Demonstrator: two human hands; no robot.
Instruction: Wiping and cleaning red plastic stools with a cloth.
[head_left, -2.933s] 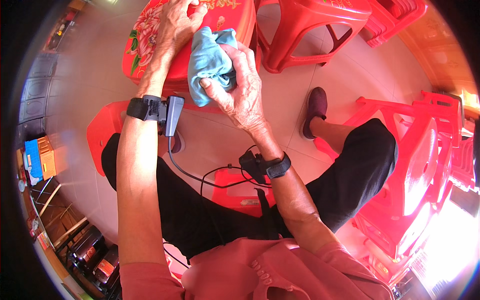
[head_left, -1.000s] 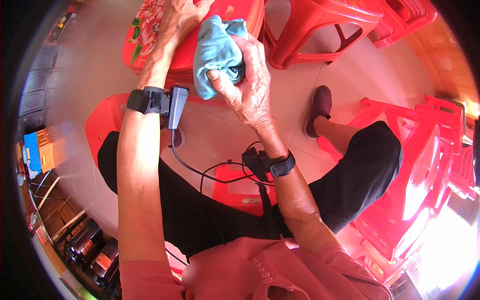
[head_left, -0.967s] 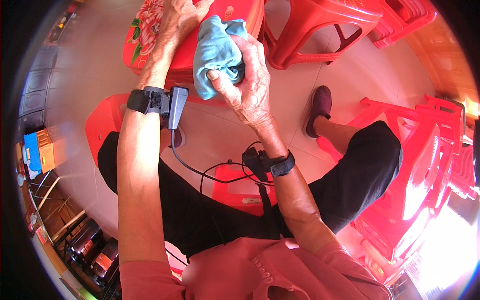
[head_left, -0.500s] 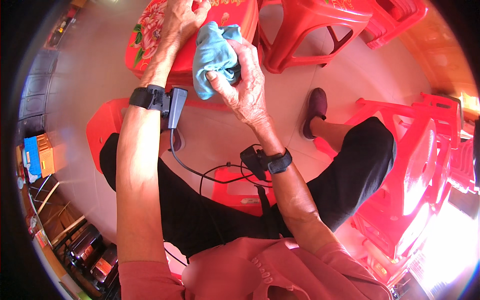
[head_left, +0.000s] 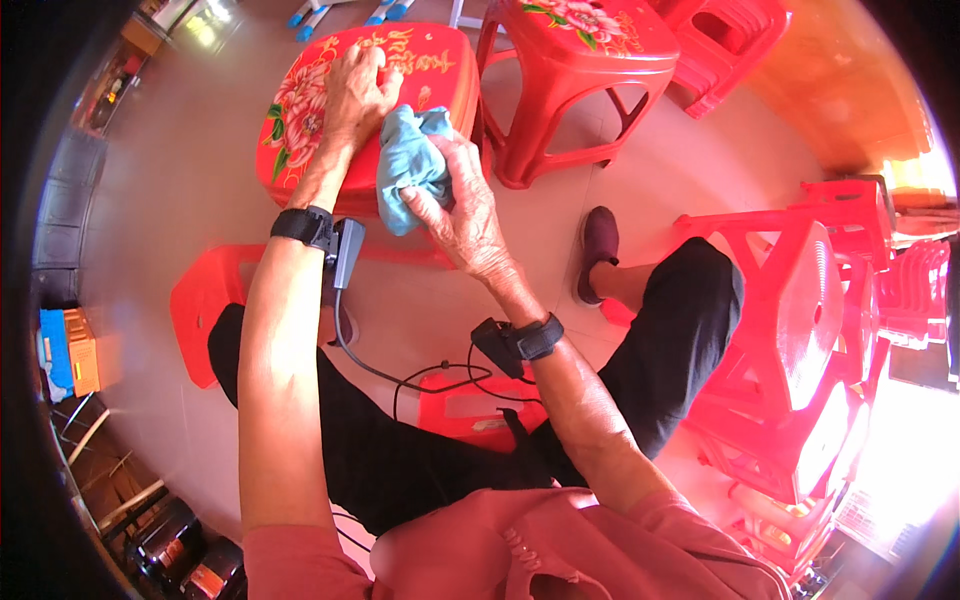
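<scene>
My right hand [head_left: 465,205] grips a bunched light-blue cloth [head_left: 410,165], thumb on the near side and fingers around the right side. The cloth is over the near right edge of a red plastic stool [head_left: 425,75], whose top bears a printed flower and gold lettering. On top of that stool, my left hand [head_left: 355,100] lies with its fingers curled in; whatever is inside them, if anything, is hidden. Both wrists wear black straps with small devices, and a dark cable [head_left: 400,380] hangs between them.
Another flowered red stool [head_left: 575,95] stands just beyond on the right, with stacked red stools [head_left: 720,50] behind it. More red stools [head_left: 790,330] pile up beside my right knee. A red stool [head_left: 205,320] is by my left knee. Dark bottles [head_left: 170,540] sit at lower left.
The view has shifted, so the stool and both hands appear lower and more of the stool's top shows. My right hand still holds the cloth; my left hand stays curled on the stool.
</scene>
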